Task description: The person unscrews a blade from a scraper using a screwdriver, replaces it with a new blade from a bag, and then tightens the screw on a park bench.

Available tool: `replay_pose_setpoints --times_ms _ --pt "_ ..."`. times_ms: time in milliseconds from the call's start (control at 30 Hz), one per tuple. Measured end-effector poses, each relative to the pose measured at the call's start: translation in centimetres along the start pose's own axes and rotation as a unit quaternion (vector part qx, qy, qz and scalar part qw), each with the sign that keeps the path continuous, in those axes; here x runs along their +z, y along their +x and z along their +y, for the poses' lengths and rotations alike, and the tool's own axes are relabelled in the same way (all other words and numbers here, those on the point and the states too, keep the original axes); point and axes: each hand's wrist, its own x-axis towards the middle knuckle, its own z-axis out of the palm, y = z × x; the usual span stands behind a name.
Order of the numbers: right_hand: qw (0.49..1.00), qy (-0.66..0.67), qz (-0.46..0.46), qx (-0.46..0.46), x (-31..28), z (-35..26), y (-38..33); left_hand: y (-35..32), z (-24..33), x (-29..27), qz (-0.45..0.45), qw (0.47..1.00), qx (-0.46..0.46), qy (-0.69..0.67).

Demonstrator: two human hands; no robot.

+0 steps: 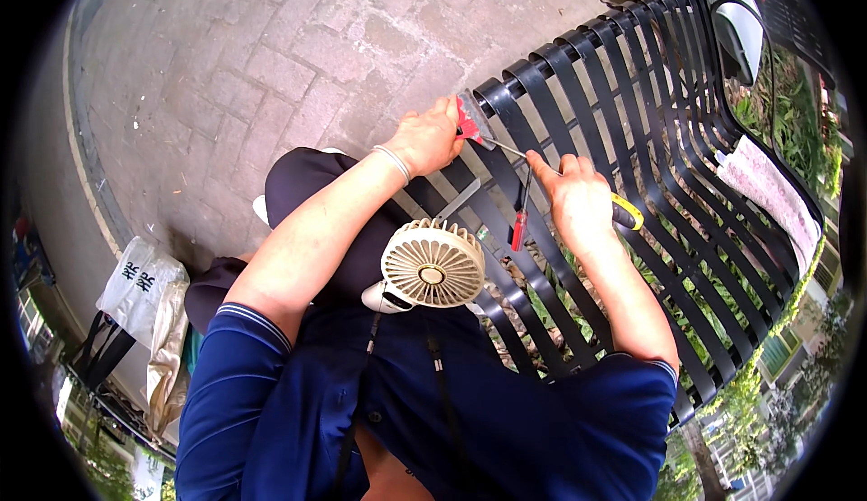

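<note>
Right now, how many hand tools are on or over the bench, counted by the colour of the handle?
Red handle: 2, the red tool in the left hand and the red screwdriver lying on the bench
Yellow and black handle: 1, the yellow tool under the right hand
Total: 3

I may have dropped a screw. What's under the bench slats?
Through the gaps in the black bench, green plants and brownish ground show. No screw is visible; slats, both hands and the torso cover much.

Between our hands (433, 135) (578, 199) a red screwdriver (521, 212) lies across the slats (632, 113); our neck fan (432, 264) crowds below them; paving (271, 50) beyond our left hand lies open.
</note>
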Motion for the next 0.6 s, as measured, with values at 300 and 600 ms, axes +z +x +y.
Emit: replay_pose_setpoints --times_ms 300,600 --pt "0.994 -0.080 -0.040 -0.070 -0.9 0.0 0.5 0.1 -0.1 0.2 0.012 1.000 0.011 0.005" --pt "0.982 -0.136 -0.088 -0.102 0.7 0.8 1.0 0.1 0.2 0.1 0.013 1.000 0.011 0.020"
